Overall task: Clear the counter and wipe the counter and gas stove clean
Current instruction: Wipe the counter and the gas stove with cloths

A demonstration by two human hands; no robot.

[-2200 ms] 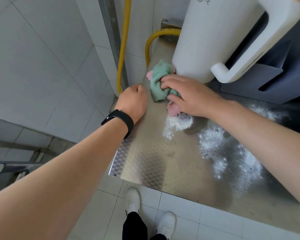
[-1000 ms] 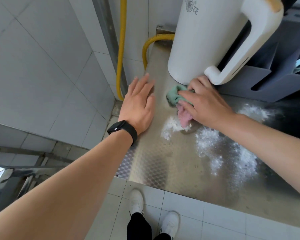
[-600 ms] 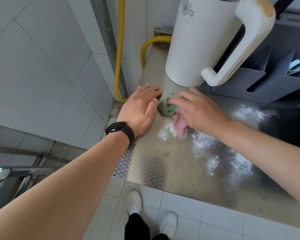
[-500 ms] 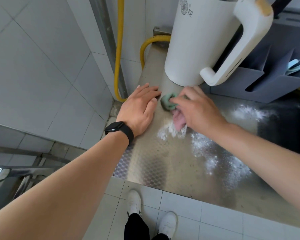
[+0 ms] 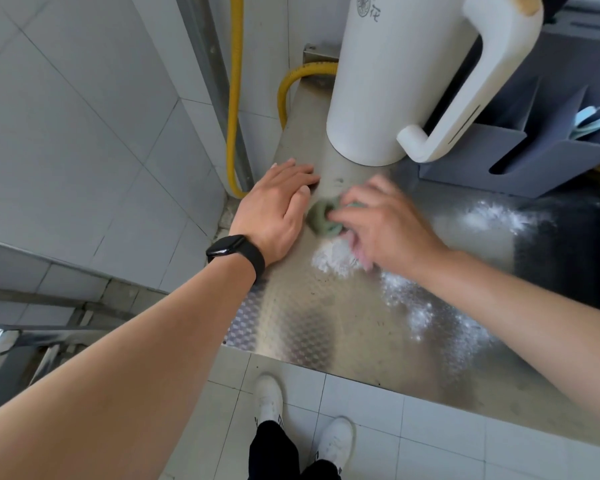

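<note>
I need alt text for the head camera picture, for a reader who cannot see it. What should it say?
A person's right hand holds a bunched green cloth on a steel counter, beside a heap of white powder; the left hand rests flat on the counter next to it. A tall white jug stands behind them.

The printed mark [image 5: 368, 10] on the white jug [image 5: 378, 81] is unreadable.

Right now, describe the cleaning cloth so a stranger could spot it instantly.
Find the tall white jug on the steel counter. Just in front of its base, the right hand holds a bunched cloth: dull green, unlike the white powder beside it.
</note>
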